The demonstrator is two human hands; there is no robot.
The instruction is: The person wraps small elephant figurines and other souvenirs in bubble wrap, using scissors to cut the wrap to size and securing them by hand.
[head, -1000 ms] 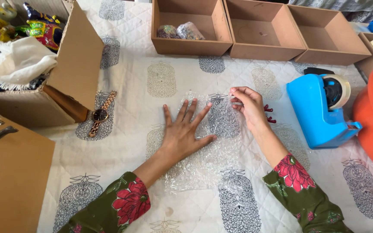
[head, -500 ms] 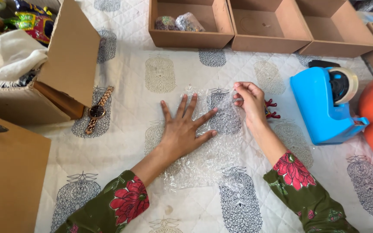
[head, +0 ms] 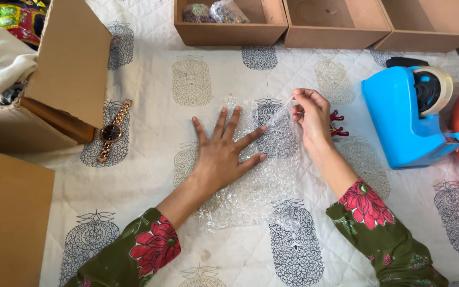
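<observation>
- On the tabletop (head: 144, 175), the left hand (head: 221, 157), fingers spread wide, pins the bubble wrap (head: 261, 180).
- The right hand (head: 310, 114) has its fingers pinching a corner; a hard tug could probably tear or slide the sheet.

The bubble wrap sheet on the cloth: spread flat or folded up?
Mostly spread flat: the bubble wrap lies open under the left hand, while the right hand lifts its far corner.

Left hand (head: 220, 154) lies flat, fingers (head: 233, 121) spread wide, palm down; right hand (head: 311, 118) pinches with fingertips together, wrist bent.
</observation>
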